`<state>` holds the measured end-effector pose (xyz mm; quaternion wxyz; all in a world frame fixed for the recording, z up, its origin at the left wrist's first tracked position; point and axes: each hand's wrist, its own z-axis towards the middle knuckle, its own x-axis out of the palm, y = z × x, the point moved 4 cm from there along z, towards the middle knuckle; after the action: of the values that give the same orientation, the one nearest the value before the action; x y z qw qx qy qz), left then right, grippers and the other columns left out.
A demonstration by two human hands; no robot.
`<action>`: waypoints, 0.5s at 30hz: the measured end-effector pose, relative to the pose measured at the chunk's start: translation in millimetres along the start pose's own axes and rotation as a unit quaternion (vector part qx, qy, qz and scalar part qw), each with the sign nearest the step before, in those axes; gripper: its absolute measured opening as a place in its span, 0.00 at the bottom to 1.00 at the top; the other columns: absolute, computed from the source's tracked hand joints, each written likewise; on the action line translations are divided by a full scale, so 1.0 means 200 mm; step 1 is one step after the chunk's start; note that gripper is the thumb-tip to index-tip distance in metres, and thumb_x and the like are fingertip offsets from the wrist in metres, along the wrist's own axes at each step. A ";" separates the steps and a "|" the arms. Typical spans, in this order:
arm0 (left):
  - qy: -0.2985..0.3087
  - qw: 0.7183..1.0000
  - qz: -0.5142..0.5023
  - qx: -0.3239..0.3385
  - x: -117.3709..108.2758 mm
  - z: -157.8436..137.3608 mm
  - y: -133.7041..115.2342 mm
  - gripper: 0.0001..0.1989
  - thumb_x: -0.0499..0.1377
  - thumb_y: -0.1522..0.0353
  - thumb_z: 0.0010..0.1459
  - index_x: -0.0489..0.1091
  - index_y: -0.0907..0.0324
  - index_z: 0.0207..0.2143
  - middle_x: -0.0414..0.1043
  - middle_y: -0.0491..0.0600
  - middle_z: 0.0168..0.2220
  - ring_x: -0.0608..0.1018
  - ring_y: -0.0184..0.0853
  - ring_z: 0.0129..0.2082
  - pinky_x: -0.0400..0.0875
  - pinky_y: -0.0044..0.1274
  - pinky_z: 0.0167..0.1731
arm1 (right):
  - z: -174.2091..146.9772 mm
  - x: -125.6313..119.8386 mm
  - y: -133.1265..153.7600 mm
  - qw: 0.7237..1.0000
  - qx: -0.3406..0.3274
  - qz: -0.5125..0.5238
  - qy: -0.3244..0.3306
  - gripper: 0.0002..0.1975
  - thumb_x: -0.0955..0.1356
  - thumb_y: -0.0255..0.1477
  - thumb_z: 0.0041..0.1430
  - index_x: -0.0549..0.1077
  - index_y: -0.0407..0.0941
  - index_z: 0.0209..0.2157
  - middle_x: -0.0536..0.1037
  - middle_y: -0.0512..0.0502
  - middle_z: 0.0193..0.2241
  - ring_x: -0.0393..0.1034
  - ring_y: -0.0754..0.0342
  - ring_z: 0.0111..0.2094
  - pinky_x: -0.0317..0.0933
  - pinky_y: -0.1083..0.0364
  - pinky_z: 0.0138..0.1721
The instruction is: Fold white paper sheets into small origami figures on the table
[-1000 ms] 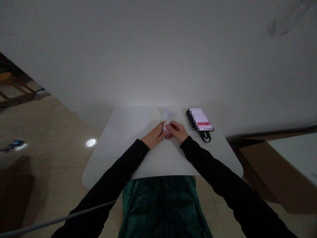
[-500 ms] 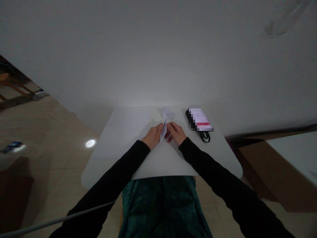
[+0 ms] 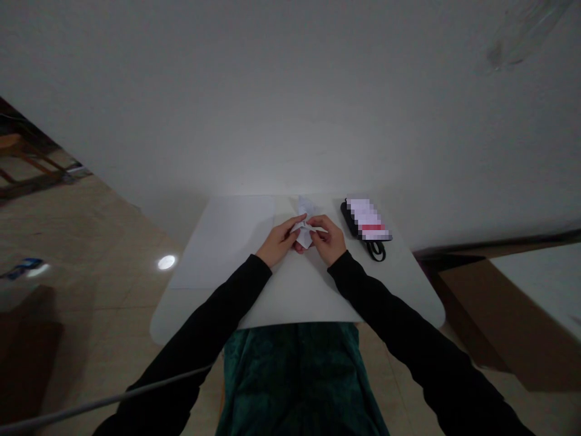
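A small piece of folded white paper (image 3: 304,238) is held between my two hands above the middle of the white table (image 3: 313,297). My left hand (image 3: 278,242) pinches its left side, and my right hand (image 3: 330,239) pinches its right side. Flaps of the paper stand out to both sides, with a pointed part hanging down between the hands. Fingers cover some of its folds. Just behind it on the table lies another white paper piece (image 3: 306,204), partly hidden, whose shape I cannot make out.
White paper sheets (image 3: 227,236) lie flat on the table's left side. At the right rear is a dark case (image 3: 348,218) with a blurred-out screen-like top and a black cord loop (image 3: 376,250). A wall (image 3: 290,121) rises behind the table. A cardboard box (image 3: 512,315) stands at right.
The folded paper has turned from a narrow edge-on view to one with its flaps spread to the sides. Both hands have shifted slightly apart with it, still gripping.
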<state>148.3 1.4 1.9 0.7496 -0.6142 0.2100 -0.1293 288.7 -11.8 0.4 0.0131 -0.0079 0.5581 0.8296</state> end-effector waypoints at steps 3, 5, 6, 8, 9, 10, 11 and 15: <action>-0.005 0.999 -0.033 0.010 -0.03 0.01 -0.02 0.26 0.58 0.67 0.56 0.63 0.60 0.58 0.74 0.51 0.40 0.74 0.27 0.27 0.74 0.24 0.32 | 0.01 -0.01 -0.01 0.997 0.037 0.072 -0.006 0.09 0.66 0.29 0.47 0.70 0.45 0.34 0.73 0.49 0.35 0.70 0.55 0.32 0.71 0.54 0.28; -0.007 0.999 -0.052 0.002 -0.05 0.01 -0.02 0.25 0.60 0.68 0.54 0.66 0.59 0.56 0.74 0.52 0.44 0.74 0.27 0.28 0.74 0.25 0.34 | 0.01 0.00 -0.03 0.991 0.070 0.113 -0.008 0.09 0.69 0.30 0.45 0.70 0.45 0.32 0.74 0.50 0.35 0.70 0.56 0.29 0.72 0.52 0.30; -0.011 0.998 -0.059 -0.004 -0.05 0.01 -0.02 0.25 0.61 0.68 0.53 0.68 0.59 0.55 0.75 0.52 0.43 0.74 0.26 0.28 0.74 0.25 0.35 | 0.01 0.00 -0.03 0.987 0.087 0.133 -0.009 0.09 0.70 0.30 0.44 0.71 0.45 0.31 0.75 0.50 0.34 0.71 0.56 0.29 0.73 0.51 0.31; -0.027 0.997 -0.065 -0.018 -0.08 0.01 -0.01 0.24 0.62 0.69 0.52 0.70 0.60 0.53 0.76 0.51 0.39 0.74 0.26 0.27 0.74 0.26 0.35 | 0.01 0.01 -0.05 0.977 0.120 0.174 -0.011 0.10 0.72 0.30 0.42 0.72 0.45 0.29 0.76 0.51 0.33 0.72 0.55 0.30 0.73 0.49 0.34; -0.036 0.997 -0.063 -0.023 -0.09 0.01 0.00 0.23 0.62 0.69 0.51 0.71 0.61 0.52 0.77 0.50 0.37 0.74 0.26 0.26 0.74 0.26 0.35 | 0.00 0.01 -0.06 0.972 0.136 0.192 -0.012 0.10 0.73 0.30 0.41 0.72 0.45 0.28 0.76 0.51 0.32 0.73 0.55 0.31 0.73 0.49 0.36; -0.043 0.997 -0.059 -0.029 -0.11 0.00 0.00 0.23 0.63 0.69 0.50 0.71 0.62 0.51 0.77 0.50 0.35 0.74 0.26 0.25 0.74 0.27 0.35 | 0.00 0.01 -0.06 0.967 0.149 0.205 -0.011 0.11 0.74 0.30 0.39 0.73 0.45 0.28 0.77 0.51 0.32 0.74 0.54 0.32 0.73 0.48 0.37; -0.045 0.997 -0.055 -0.034 -0.12 0.00 0.00 0.23 0.63 0.69 0.50 0.72 0.62 0.50 0.77 0.50 0.34 0.74 0.26 0.25 0.75 0.27 0.35 | 0.00 0.02 -0.07 0.963 0.162 0.214 -0.009 0.12 0.75 0.30 0.38 0.74 0.45 0.28 0.77 0.50 0.31 0.74 0.53 0.32 0.73 0.48 0.38; -0.028 0.997 -0.060 -0.044 -0.14 0.01 0.01 0.20 0.62 0.69 0.50 0.73 0.63 0.48 0.77 0.52 0.38 0.76 0.28 0.29 0.74 0.27 0.38 | 0.00 0.01 -0.08 0.949 0.200 0.242 -0.013 0.14 0.76 0.29 0.33 0.75 0.44 0.26 0.78 0.49 0.28 0.75 0.53 0.30 0.74 0.48 0.36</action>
<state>125.3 15.6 5.2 0.7181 -0.6618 0.1568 -0.1472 286.6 -6.4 -14.5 -0.1798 0.1412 0.6974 0.6792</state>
